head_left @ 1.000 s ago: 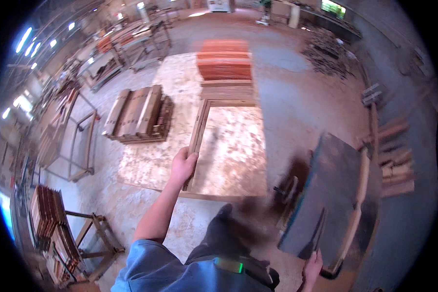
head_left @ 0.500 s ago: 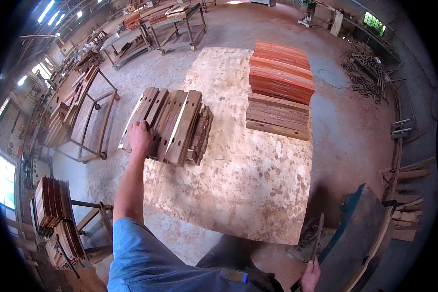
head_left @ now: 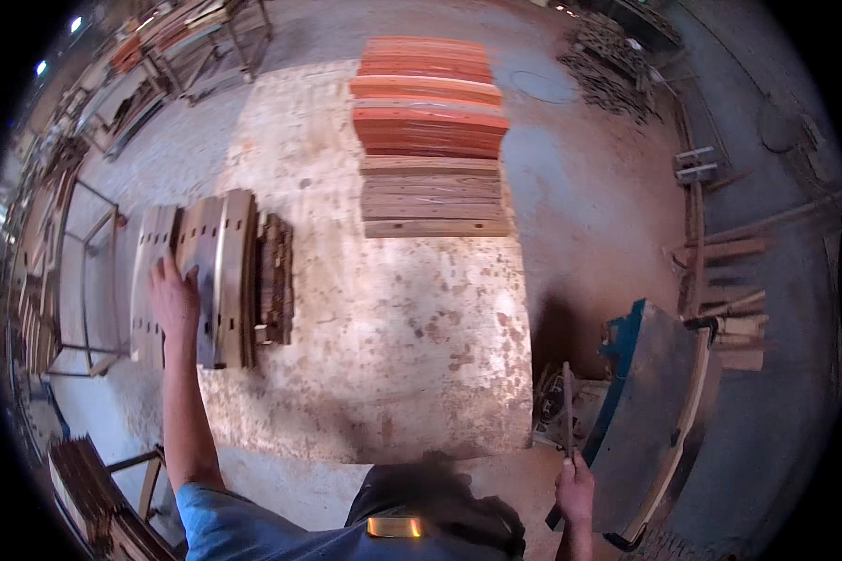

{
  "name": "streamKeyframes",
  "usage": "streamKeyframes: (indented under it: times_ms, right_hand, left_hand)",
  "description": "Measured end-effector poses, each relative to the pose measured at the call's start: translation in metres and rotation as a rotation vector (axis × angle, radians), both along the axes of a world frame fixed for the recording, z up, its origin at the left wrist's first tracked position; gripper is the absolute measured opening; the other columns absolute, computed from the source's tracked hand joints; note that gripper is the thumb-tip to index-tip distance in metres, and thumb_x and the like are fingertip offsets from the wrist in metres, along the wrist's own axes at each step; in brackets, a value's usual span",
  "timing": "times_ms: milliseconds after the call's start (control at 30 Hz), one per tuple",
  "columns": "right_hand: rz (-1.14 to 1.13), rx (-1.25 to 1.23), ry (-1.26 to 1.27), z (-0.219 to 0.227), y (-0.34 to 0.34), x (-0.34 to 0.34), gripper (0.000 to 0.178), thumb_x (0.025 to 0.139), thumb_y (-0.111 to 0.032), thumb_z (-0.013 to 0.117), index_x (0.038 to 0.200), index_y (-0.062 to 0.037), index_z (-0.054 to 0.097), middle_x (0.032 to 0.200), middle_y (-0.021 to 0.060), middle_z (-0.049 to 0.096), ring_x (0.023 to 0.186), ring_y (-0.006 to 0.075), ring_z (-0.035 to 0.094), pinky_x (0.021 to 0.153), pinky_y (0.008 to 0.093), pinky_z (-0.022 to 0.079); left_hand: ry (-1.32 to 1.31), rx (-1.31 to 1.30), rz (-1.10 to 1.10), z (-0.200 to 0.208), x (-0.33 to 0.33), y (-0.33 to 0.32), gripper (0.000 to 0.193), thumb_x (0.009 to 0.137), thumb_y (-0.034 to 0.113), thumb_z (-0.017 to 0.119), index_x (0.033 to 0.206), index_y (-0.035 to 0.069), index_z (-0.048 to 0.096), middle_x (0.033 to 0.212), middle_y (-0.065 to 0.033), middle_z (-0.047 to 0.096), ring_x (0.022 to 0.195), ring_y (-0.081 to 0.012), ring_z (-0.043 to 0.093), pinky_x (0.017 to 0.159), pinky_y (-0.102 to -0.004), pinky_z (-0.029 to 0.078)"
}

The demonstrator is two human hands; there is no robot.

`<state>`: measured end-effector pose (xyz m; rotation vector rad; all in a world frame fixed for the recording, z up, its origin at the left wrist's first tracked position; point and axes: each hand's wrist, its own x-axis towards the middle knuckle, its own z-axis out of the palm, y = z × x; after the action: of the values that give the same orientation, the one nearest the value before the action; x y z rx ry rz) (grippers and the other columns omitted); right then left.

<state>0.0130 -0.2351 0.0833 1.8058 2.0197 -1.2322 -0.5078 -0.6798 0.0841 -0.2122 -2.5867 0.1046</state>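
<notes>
My left hand (head_left: 175,297) is over the dark brown slotted wooden slats (head_left: 239,280) at the left of the table, its fingers stretched and apart. Whether the fingertips touch the wood is hard to tell. More slats with rough edges (head_left: 275,280) lie against the right side of this stack. At the lower right, my right hand (head_left: 575,488) is closed around the lower end of a long thin file-like bar (head_left: 569,402), which points up and away from me. Its gripped end is hidden in the fist.
The stained plywood tabletop (head_left: 412,355) bears a row of reddish and brown slats (head_left: 430,131) at its far right. A dark panel with a teal edge (head_left: 655,402) stands at the right. Stacked boards (head_left: 94,496) are at the lower left, a metal rack (head_left: 89,271) beyond them.
The view has swung to the right, so the table and stacks sit further left. My left hand's fingers have straightened on the slats. The bar stays in my right hand.
</notes>
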Motion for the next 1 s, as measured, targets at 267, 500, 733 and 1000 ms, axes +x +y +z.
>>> streamKeyframes:
  times_ms: [267,500,733,1000]
  right_hand:
    - [-0.001,0.038,0.077,-0.011,-0.007,0.016,0.042,0.099,-0.021,0.05,0.136,-0.0002,0.053,0.066,0.0067,0.055,0.059,0.0134,0.055,0.056,0.0308,0.046]
    - [0.085,0.058,-0.278,0.034,-0.026,0.023,0.046,0.1,-0.033,0.049,0.135,-0.0032,0.055,0.107,0.0234,0.069,0.095,0.0396,0.066,0.078,0.0452,0.052]
    - [0.047,0.185,-0.06,-0.019,-0.029,0.066,0.045,0.1,-0.036,0.05,0.132,-0.0045,0.058,0.072,0.0125,0.061,0.064,0.0233,0.061,0.057,0.0383,0.049]
    - [0.026,0.074,-0.033,-0.006,-0.009,0.046,0.043,0.102,-0.036,0.047,0.132,-0.0074,0.058,0.087,0.0136,0.066,0.077,0.0224,0.064,0.066,0.0382,0.052]
  left_hand:
    - [-0.329,0.148,-0.709,-0.078,-0.044,0.271,0.045,0.085,0.017,0.065,0.126,0.001,0.054,0.124,-0.0191,0.057,0.115,-0.0346,0.054,0.098,-0.0434,0.046]
    - [-0.308,-0.089,-0.603,-0.145,-0.128,0.384,0.043,0.093,0.016,0.049,0.134,0.003,0.05,0.129,-0.0151,0.055,0.12,-0.0299,0.052,0.1,-0.041,0.045]
    - [-0.353,-0.199,-0.562,-0.142,-0.136,0.405,0.033,0.091,0.013,0.049,0.123,0.003,0.056,0.118,-0.0124,0.059,0.114,-0.0279,0.054,0.097,-0.0412,0.046]
    - [-0.348,-0.176,-0.613,-0.145,-0.132,0.387,0.022,0.088,0.016,0.056,0.106,0.004,0.06,0.106,-0.0143,0.062,0.106,-0.0305,0.057,0.09,-0.0425,0.048]
